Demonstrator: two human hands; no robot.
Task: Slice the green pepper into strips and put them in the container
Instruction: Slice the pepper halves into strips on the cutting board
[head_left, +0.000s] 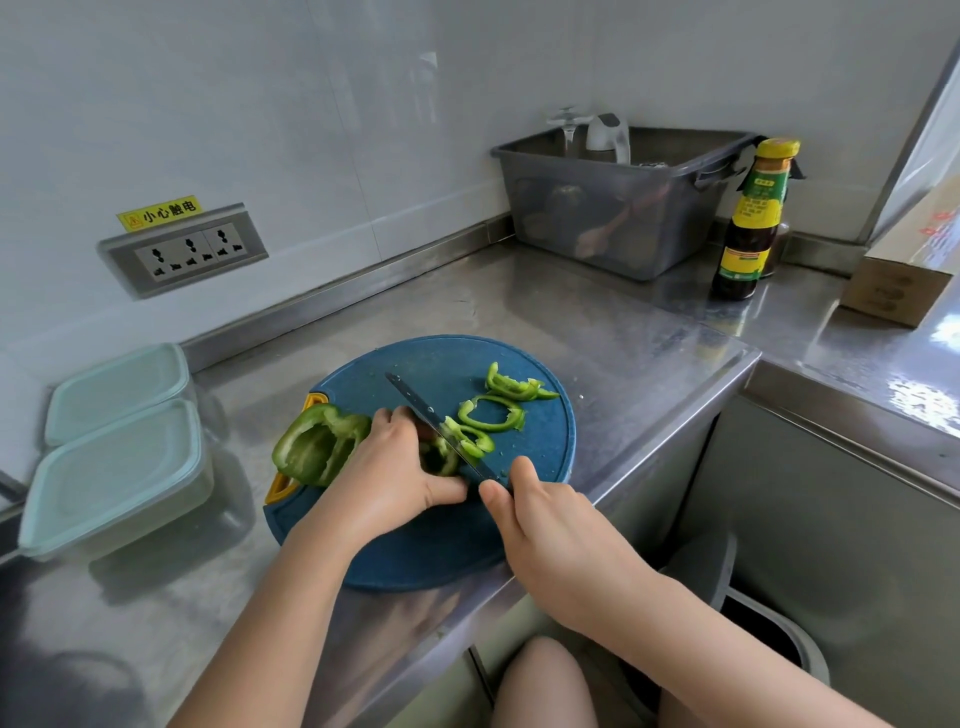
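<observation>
Nearest the lens, a bare knee (540, 686) is seen under the counter edge, and two forearms are stretched out over the steel counter (571, 322). The right hand (545, 525) is wrapped round the handle of a dark knife (415, 402). Its blade is laid slantwise across the pepper piece (439, 457), tip pointed away toward the wall. That piece is pinned to the round blue cutting board (441, 545) by the left hand (395, 467), with fingers curled over it and the thumb tucked at its near end.

Right against the blade's far side, a fresh-cut strip (470, 441) is lying. Two more curled strips (491, 413) are spread further right on the board. A larger pepper half (317, 447) is parked at the board's left edge, hollow side up, just beside the left hand.

Two lidded containers (119, 488) are set side by side on the counter left of the board, well apart from the strips, with their pale green lids on.

Further back, a grey tub (618, 218) is placed in the corner, a sauce bottle (748, 228) is stood just beside it, and a cardboard box (893, 291) is lying to the right. A socket strip (187, 252) is fixed to the wall.
</observation>
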